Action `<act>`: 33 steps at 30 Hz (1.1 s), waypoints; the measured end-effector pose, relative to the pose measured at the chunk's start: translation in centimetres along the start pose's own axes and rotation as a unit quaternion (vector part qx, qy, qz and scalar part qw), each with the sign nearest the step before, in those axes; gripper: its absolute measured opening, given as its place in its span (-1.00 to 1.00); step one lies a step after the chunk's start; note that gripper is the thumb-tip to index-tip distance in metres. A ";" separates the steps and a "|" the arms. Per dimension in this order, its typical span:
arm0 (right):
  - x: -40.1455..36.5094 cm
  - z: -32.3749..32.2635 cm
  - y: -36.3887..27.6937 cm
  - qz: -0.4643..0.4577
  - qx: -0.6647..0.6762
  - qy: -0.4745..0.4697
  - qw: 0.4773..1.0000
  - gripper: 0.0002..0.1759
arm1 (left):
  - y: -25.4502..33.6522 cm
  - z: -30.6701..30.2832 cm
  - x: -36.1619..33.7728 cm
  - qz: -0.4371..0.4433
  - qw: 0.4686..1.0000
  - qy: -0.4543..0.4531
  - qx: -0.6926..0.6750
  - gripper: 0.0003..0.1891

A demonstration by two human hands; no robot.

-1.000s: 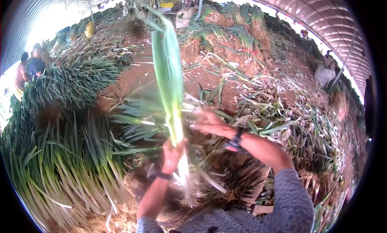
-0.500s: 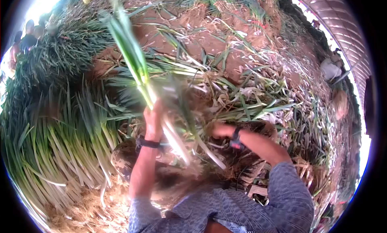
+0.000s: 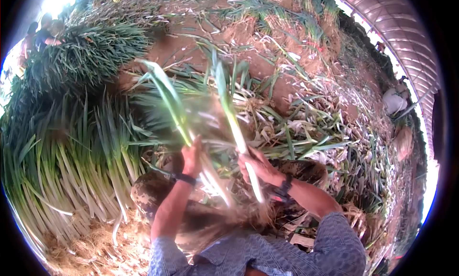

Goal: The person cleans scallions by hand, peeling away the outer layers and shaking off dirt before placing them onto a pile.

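Observation:
My left hand (image 3: 192, 157) is wrapped round green onions (image 3: 213, 179), their green leaves pointing up and to the left and their white stems slanting down toward my lap. To its right, my right hand (image 3: 258, 166) grips another green onion (image 3: 234, 123) by the white stem, with the leaves upward and the roots hanging low. The two held bundles are apart. Between and behind them, loose leaves and stalks are smeared by motion.
A thick row of green onions (image 3: 71, 175) lies at the left, roots toward me. Behind it rises a leafy pile (image 3: 91, 56) with people beyond. Peeled leaf scraps (image 3: 311, 128) cover the ground at the right. A white sack (image 3: 394, 102) sits at far right.
My right hand has come up and now holds a green onion upright by its white stem. My left hand's onions have dropped lower and shifted slightly right.

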State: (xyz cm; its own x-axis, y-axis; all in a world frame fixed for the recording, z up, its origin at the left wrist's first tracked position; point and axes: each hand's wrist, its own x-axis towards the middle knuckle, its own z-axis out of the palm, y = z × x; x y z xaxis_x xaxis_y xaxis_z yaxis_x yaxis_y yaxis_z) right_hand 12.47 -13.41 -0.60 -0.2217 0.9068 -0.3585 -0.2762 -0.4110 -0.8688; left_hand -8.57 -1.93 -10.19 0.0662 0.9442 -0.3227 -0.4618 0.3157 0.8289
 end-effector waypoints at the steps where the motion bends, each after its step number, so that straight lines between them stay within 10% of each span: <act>1: 2.1 -0.8 0.7 0.028 0.014 0.027 0.999 -0.67 | 0.2 0.6 -0.5 -0.026 0.999 0.008 0.021 -0.63; 4: 3.7 0.5 2.1 -0.021 -0.172 0.044 0.984 -0.72 | -2.0 0.8 -0.7 -0.006 0.999 -0.012 0.039 -0.54; 13: 2.8 3.3 -1.1 0.035 0.048 0.069 0.996 -0.74 | -2.3 1.0 -2.6 -0.046 0.998 -0.012 0.032 -0.48; 20: 4.0 3.1 5.8 -0.075 -0.180 -0.042 0.980 -0.69 | -3.6 1.1 -0.8 -0.082 0.993 0.066 0.045 -0.37; 28: -0.6 3.6 6.8 -0.134 -0.376 -0.067 0.914 -0.33 | 0.0 0.9 0.7 0.068 0.985 -0.088 0.133 -0.65; 30: -4.2 3.7 5.6 -0.214 -0.451 -0.174 0.849 -0.36 | -0.3 0.8 3.6 0.052 0.998 0.021 -0.012 -0.67; 33: -8.5 -0.9 4.1 -0.245 -0.578 -0.250 0.738 -0.48 | 6.6 1.8 0.6 -0.002 0.997 -0.075 0.008 -0.67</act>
State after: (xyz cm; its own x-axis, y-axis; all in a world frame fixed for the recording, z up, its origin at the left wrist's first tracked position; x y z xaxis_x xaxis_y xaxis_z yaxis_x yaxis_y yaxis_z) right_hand 14.02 -22.71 -1.47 -0.7562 0.6541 0.0155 0.4795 0.5702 -0.6671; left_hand -9.99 0.90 -4.07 0.1995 0.9461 -0.2553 -0.4471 0.3197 0.8354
